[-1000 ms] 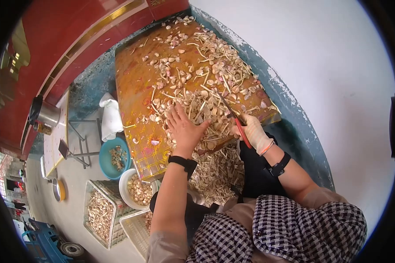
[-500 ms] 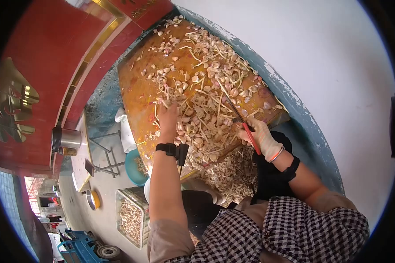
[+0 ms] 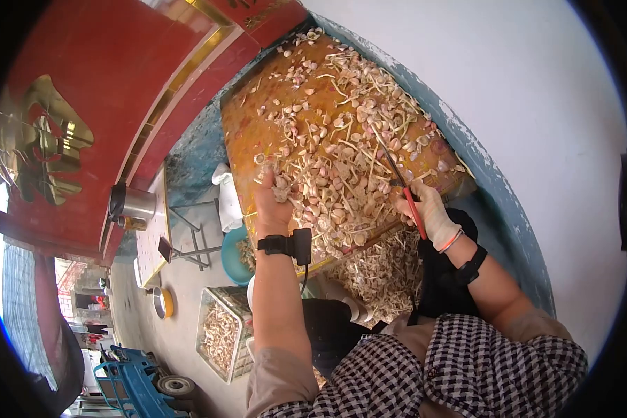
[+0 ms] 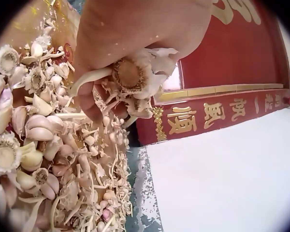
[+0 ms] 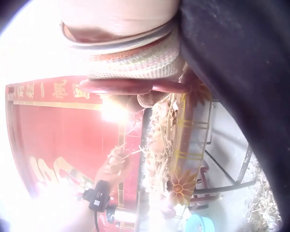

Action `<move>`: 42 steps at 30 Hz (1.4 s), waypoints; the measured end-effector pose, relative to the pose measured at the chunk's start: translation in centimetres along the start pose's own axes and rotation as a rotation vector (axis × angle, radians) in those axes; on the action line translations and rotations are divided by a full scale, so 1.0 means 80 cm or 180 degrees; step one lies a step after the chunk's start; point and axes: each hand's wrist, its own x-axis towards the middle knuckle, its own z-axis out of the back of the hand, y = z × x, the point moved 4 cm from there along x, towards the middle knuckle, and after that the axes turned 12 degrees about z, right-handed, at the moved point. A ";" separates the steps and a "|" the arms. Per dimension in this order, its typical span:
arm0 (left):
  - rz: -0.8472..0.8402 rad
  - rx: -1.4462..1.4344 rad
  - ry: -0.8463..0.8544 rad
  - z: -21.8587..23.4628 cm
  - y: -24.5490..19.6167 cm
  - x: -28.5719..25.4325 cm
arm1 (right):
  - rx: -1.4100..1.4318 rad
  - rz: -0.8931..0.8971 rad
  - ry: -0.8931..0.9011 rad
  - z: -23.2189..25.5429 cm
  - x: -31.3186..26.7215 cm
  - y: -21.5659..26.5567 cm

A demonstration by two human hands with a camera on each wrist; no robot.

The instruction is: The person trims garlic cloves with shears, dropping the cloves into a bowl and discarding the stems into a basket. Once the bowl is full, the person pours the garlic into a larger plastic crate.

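My left hand [image 3: 272, 209] is above the left side of the heap of garlic cloves and stalks [image 3: 338, 202]. Its fingers curl round garlic waste; the left wrist view shows a round garlic root end [image 4: 129, 75] with pale skin and bits of stalk below the palm. In a pale glove, my right hand [image 3: 432, 217] grips a red-handled tool [image 3: 414, 209] with a long, narrow dark blade. The blade points away over the heap. Bright glare washes out much of the right wrist view, where the red handle [image 5: 118, 87] shows below the glove cuff.
The brown table [image 3: 247, 132] meets a blue-and-white wall on the right. Stalk waste [image 3: 380, 272] is piled below its near edge. To the left are a blue basin [image 3: 235, 261], a crate of garlic [image 3: 219, 334] and a small side table [image 3: 150, 237].
My left hand, spread flat on the heap one second ago, has moved left and now curls round garlic waste. The right hand keeps its grip on the red-handled tool. The head view has shifted.
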 end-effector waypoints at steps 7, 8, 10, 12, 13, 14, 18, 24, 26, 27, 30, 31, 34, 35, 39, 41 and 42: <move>-0.0062 0.0357 -0.0017 -0.055 0.080 -0.094 | 0.0129 0.0803 0.1107 -0.084 0.002 0.104; 0.0035 0.0333 0.0086 -0.068 0.095 -0.112 | -0.0179 0.0949 0.0988 -0.096 0.005 0.103; 0.0107 0.0325 0.0087 -0.076 0.119 -0.144 | -0.1066 0.0925 0.1180 -0.109 -0.001 0.102; 0.0160 0.0293 0.0065 -0.073 0.137 -0.165 | -0.1096 0.0860 0.1339 -0.117 -0.009 0.085; 0.0179 0.0102 0.0088 -0.072 0.145 -0.173 | -0.1682 0.1205 0.1365 -0.119 -0.015 0.081; 0.0196 -0.0085 0.0115 -0.069 0.152 -0.180 | -0.2264 0.1559 0.1379 -0.121 -0.021 0.079; 0.0368 -0.0891 0.0563 -0.047 0.172 -0.194 | -0.0733 0.0310 0.1684 -0.100 -0.048 0.057; 0.0586 -0.0883 0.0772 -0.005 0.204 -0.237 | 0.1959 -0.1093 0.1835 -0.063 -0.083 0.045; 0.0579 0.1429 0.0206 0.018 0.222 -0.252 | 0.1784 -0.1041 0.1819 -0.052 -0.085 0.045; 0.0666 0.2202 0.0565 0.015 0.238 -0.260 | 0.1576 -0.1102 0.1998 -0.046 -0.083 0.042; -0.0068 0.3282 0.0409 0.036 0.254 -0.255 | 0.1399 -0.1164 0.2176 -0.042 -0.080 0.041; -0.0216 0.2539 0.0250 0.020 0.237 -0.260 | 0.1099 -0.1233 0.2346 -0.045 -0.084 0.050; -0.0033 0.1551 0.0784 -0.022 0.208 -0.269 | 0.1259 -0.1661 0.2573 -0.056 -0.089 0.040; -0.0115 0.1511 0.0897 -0.038 0.210 -0.272 | 0.0860 -0.1526 0.2627 -0.063 -0.093 0.046; -0.0169 0.1127 0.0686 -0.038 0.217 -0.275 | 0.1049 -0.1354 0.2682 -0.072 -0.087 0.027; -0.0049 0.0323 0.0316 -0.024 0.223 -0.273 | 0.0505 -0.0867 0.2279 -0.073 -0.097 0.046; -0.0051 0.0301 0.0290 -0.018 0.223 -0.271 | 0.0497 -0.0887 0.2306 -0.072 -0.107 0.053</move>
